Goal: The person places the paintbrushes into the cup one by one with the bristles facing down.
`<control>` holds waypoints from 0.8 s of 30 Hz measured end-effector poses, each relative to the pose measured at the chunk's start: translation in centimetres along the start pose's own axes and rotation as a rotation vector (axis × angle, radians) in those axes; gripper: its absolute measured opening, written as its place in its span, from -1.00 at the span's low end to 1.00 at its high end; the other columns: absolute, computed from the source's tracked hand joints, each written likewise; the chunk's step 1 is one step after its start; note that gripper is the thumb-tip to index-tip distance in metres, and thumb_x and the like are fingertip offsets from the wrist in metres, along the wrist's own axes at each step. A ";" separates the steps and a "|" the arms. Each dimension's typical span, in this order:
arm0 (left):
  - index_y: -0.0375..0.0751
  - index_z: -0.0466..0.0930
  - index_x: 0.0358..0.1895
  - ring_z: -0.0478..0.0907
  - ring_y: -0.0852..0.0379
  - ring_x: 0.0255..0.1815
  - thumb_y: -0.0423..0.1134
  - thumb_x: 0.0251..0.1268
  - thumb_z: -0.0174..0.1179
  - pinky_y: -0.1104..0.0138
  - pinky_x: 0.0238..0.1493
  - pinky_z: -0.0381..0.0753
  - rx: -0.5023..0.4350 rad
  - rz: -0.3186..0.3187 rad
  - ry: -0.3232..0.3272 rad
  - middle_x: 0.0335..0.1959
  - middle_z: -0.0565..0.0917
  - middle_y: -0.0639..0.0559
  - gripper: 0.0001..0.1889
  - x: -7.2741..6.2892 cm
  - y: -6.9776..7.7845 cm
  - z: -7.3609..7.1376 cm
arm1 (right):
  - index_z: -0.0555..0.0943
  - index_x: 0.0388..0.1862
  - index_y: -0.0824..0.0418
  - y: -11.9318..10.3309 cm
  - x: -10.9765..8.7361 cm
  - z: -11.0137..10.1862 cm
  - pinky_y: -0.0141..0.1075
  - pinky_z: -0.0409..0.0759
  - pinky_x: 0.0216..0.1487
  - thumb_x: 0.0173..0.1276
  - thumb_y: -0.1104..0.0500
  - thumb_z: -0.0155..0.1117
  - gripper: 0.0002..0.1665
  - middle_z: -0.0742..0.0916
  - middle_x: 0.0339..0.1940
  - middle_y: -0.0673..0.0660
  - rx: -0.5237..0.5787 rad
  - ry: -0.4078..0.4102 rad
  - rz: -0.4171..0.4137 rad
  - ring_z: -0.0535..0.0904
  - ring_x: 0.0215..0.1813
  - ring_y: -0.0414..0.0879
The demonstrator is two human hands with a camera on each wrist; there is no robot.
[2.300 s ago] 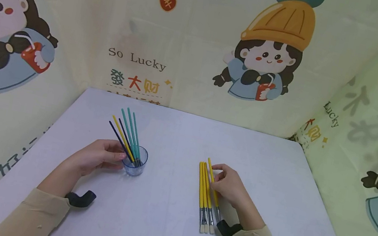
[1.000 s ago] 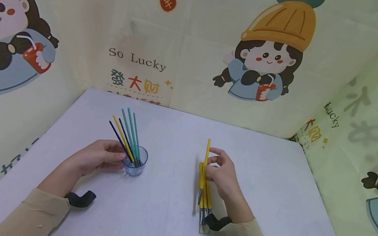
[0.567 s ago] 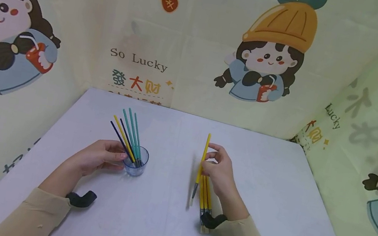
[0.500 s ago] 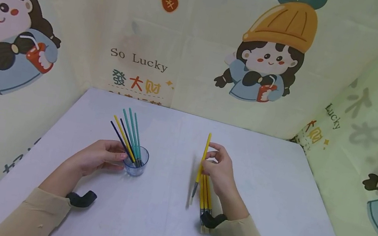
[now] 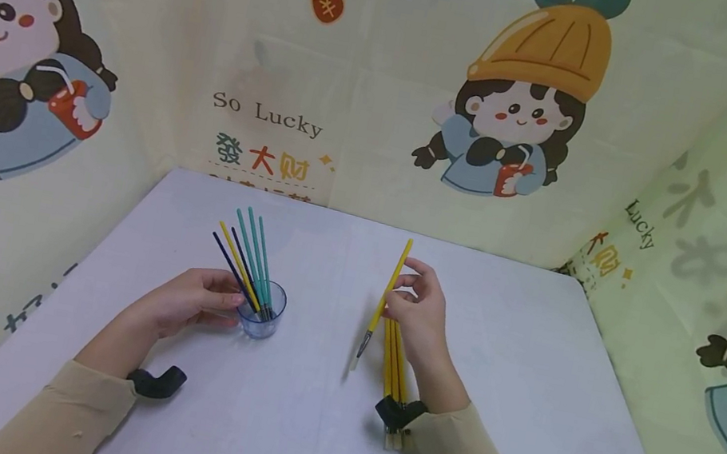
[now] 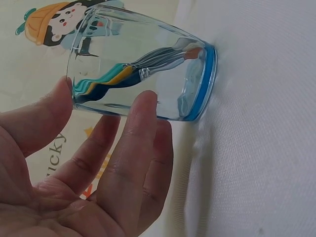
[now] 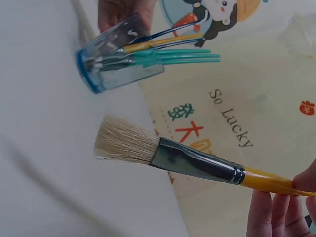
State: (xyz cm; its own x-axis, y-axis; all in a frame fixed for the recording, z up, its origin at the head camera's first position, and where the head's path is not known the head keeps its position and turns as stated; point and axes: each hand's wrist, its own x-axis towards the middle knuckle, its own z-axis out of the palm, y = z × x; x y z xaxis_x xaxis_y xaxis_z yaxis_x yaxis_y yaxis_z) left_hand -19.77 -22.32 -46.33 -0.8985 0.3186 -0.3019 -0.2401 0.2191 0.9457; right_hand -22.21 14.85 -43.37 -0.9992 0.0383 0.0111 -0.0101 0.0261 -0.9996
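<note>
Between thumb and fingertips, my right hand (image 5: 419,314) pinches a yellow-handled paintbrush (image 5: 388,291), tilted with its bristles down toward the table. Its flat pale bristles (image 7: 126,139) and dark metal ferrule fill the middle of the right wrist view. At the left, my left hand (image 5: 193,300) holds the side of a clear, blue-based cup (image 5: 258,326), thumb (image 6: 61,98) at the rim and fingers along the wall. Teal, yellow and dark blue brushes (image 5: 250,260) lean in the cup, bristles down. Several yellow paintbrushes (image 5: 393,358) lie side by side on the table, partly hidden beneath my right wrist.
A white cloth covers the table (image 5: 292,425). Cartoon-printed fabric (image 5: 393,102) hangs along its back and both sides. A black curved piece (image 5: 157,382) sits at my left wrist and another black piece (image 5: 399,414) at my right.
My right hand has lifted one yellow paintbrush off the row, then carried it left and away from me, tilting it. The left hand and the cup have stayed in place.
</note>
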 end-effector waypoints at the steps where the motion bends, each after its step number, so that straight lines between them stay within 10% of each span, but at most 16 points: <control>1: -0.43 0.48 0.45 0.78 0.08 0.04 -0.16 0.55 0.34 0.17 0.17 0.84 -0.001 0.000 0.000 0.19 0.76 -0.19 -0.42 0.0 0.0 0.0 | 0.47 0.46 0.06 -0.2 0.0 0.2 -0.29 0.85 -0.20 0.38 0.48 0.26 -0.29 0.61 -0.10 0.09 0.011 0.002 -0.009 0.56 -0.38 -0.11; 24: -0.42 0.48 0.46 0.77 0.07 0.05 -0.15 0.56 0.33 0.20 0.14 0.85 -0.012 -0.009 0.004 0.20 0.75 -0.21 -0.43 -0.1 0.0 0.0 | 0.44 0.45 0.09 -1.9 1.0 4.4 -0.18 0.89 -0.13 0.45 0.48 0.27 -0.34 0.61 -0.09 0.09 0.142 -0.040 -0.164 0.68 -0.19 -0.07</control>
State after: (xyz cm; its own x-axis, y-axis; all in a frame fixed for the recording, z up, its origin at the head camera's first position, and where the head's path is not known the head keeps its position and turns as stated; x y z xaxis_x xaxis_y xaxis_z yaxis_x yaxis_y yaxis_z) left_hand -19.71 -22.40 -46.31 -0.8976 0.3131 -0.3103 -0.2529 0.2108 0.9442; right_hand -23.40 10.43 -41.62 -0.9845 0.0054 0.1756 -0.1750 -0.1126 -0.9781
